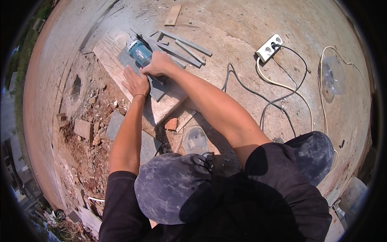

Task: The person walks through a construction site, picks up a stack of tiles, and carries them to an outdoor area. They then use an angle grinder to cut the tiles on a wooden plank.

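Note:
My right hand is wrapped round the body of a teal angle grinder, whose head points away to the upper left. Beneath the tool lies a grey tile, resting on a pale, scored slab. My left hand presses down with its fingers stretched out, beside the grinder at the tile's left edge. Pale dust hangs around the tool's head, and the disc itself cannot be made out. Just beyond my right hand lie several narrow grey cut strips.
A white power strip with a plugged-in dark cord lies to the right. Another grey tile sits near my left knee. Broken bricks and rubble cover the left side. A clear plastic container is at far right.

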Action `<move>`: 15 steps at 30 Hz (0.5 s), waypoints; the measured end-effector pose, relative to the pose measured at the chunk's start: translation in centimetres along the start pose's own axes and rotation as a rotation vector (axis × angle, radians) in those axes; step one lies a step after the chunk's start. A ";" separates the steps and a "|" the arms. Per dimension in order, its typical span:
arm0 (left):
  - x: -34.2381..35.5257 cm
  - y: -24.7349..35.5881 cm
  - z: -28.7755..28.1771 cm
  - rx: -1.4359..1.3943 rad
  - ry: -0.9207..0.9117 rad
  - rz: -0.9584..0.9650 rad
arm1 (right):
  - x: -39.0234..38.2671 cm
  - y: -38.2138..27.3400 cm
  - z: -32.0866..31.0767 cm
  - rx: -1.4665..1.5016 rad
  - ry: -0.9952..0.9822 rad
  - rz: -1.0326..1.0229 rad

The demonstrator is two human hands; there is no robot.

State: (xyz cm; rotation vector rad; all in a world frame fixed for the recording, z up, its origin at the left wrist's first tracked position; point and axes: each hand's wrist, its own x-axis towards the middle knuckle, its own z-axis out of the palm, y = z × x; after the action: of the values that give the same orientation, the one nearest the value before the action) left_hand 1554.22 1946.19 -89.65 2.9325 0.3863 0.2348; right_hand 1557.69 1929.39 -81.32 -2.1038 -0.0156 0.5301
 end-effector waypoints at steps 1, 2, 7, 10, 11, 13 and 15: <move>0.0 0.1 0.0 0.003 -0.003 -0.002 | 0.0 0.1 -0.1 0.000 -0.004 0.002; 0.0 0.0 0.0 0.005 -0.005 -0.004 | -0.1 0.1 -0.1 0.001 -0.011 0.002; 0.1 -0.1 -0.1 -0.001 -0.019 -0.016 | -0.5 0.2 0.0 -0.008 0.010 0.002; 0.1 0.1 -0.2 -0.001 -0.025 -0.019 | -0.7 0.3 -0.1 -0.007 0.018 -0.001; 0.1 0.1 -0.2 -0.003 -0.030 -0.023 | -0.9 0.2 -0.1 -0.001 0.018 0.003; 0.0 0.1 -0.4 -0.008 -0.040 -0.030 | -1.1 0.2 -0.1 0.006 0.007 0.008; 0.0 0.1 -0.4 -0.011 -0.044 -0.033 | -1.3 0.2 -0.2 0.010 -0.010 0.011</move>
State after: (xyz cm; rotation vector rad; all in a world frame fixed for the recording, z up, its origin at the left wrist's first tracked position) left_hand 1554.14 1946.17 -89.21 2.9125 0.4250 0.1670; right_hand 1556.54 1928.81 -80.91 -2.0927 -0.0080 0.5465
